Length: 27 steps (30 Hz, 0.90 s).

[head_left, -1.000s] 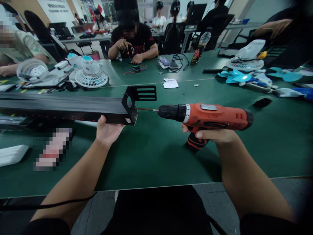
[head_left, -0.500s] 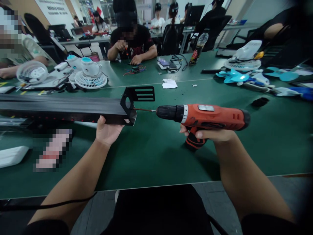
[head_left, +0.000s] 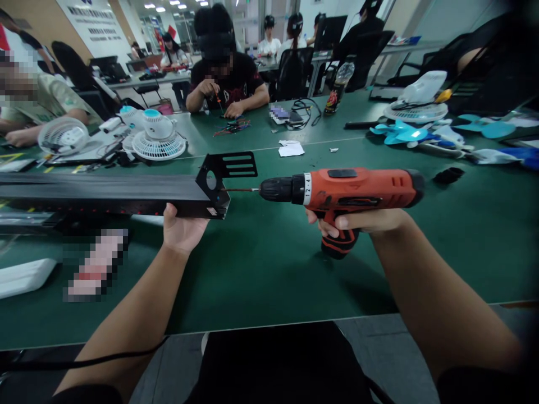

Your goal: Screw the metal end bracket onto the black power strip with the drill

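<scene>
My left hand (head_left: 183, 231) grips the underside of a long black metal housing (head_left: 126, 193) near its right end, thumb on the front face. A black slotted bracket (head_left: 210, 174) stands at that end, with a round hole in it. My right hand (head_left: 357, 221) is wrapped round the handle of an orange cordless drill (head_left: 357, 188), which points left. Its long thin bit (head_left: 241, 189) reaches the end of the housing beside the bracket; the contact of its tip is hard to make out.
Across the green table (head_left: 269, 280), a co-worker (head_left: 229, 84) handles a screwdriver over coloured wires (head_left: 231, 127). White fan parts (head_left: 159, 140) lie at the back left, blue fan blades (head_left: 400, 132) at the right. A bottle (head_left: 338, 90) stands behind. A blurred-out flat object (head_left: 99, 264) lies front left.
The drill and bit have shifted slightly left, and the drill has rolled a little. The housing end and bracket have also moved slightly left. Both hands keep their grips.
</scene>
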Tool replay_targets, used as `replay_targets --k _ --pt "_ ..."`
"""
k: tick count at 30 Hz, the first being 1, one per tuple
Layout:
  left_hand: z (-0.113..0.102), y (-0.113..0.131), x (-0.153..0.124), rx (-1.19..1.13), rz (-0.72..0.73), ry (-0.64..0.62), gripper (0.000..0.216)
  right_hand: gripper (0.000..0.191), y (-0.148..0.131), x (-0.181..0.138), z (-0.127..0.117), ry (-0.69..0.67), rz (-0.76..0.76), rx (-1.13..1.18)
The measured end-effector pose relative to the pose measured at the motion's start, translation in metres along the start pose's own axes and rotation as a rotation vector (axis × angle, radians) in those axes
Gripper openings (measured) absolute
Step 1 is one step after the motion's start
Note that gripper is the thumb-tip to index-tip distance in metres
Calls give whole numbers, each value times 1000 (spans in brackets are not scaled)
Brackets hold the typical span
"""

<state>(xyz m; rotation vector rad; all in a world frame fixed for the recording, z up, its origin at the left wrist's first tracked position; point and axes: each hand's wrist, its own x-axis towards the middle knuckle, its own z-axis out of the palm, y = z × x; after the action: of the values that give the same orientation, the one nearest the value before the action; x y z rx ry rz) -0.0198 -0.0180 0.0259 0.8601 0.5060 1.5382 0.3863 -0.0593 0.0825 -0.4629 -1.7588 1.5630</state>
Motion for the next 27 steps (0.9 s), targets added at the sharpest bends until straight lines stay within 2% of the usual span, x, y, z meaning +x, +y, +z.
replay_targets --k 10,21,27 --pt "2 -3 0 -5 24 5 75 39 20 -1 2 0 -42 21" --pt "17 -7 -2 -65 33 -7 73 31 20 -3 12 96 5 -1" --pt "16 -3 1 -21 -1 44 68 34 22 -2 11 123 29 27"
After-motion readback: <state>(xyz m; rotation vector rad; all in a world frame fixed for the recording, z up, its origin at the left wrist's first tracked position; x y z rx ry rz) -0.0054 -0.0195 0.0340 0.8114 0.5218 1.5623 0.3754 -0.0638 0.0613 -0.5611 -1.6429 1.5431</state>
